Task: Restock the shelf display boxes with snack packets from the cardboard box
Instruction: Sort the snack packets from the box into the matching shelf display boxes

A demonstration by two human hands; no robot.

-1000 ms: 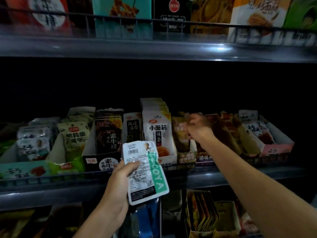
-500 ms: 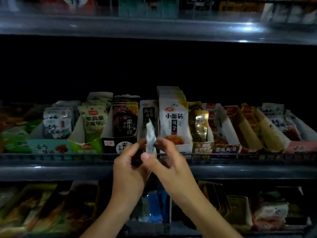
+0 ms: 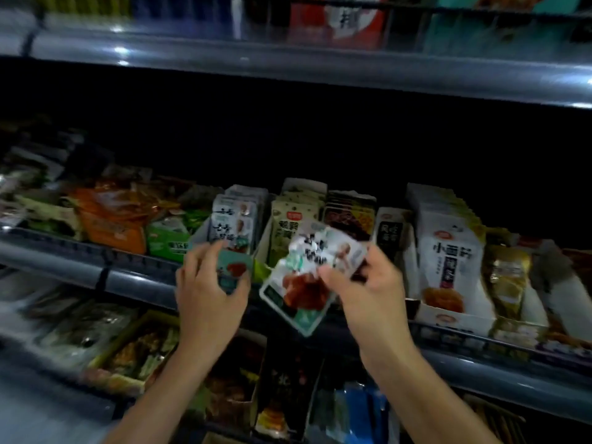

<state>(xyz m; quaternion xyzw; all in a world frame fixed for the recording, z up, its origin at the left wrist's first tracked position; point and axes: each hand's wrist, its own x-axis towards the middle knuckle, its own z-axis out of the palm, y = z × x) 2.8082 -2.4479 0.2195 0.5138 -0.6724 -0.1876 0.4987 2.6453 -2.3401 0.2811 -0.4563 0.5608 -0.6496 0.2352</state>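
Packet (image 3: 307,277) now face-on, print blurred

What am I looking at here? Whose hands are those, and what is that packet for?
You are seeing through a camera worn on a person's head, looking forward and down, so the two bare arms belong to that person. There is only this one view.

In front is a shop shelf with a row of cardboard display boxes full of snack packets. One is a white display box with tall white packets standing in it.

The right hand pinches a white and green snack packet with a red picture on it, tilted in the air in front of the shelf. The left hand reaches to the teal display box, which holds packets that look the same. So the packet probably goes there, though the picture is blurry.

More snacks sit on the shelves above and below.
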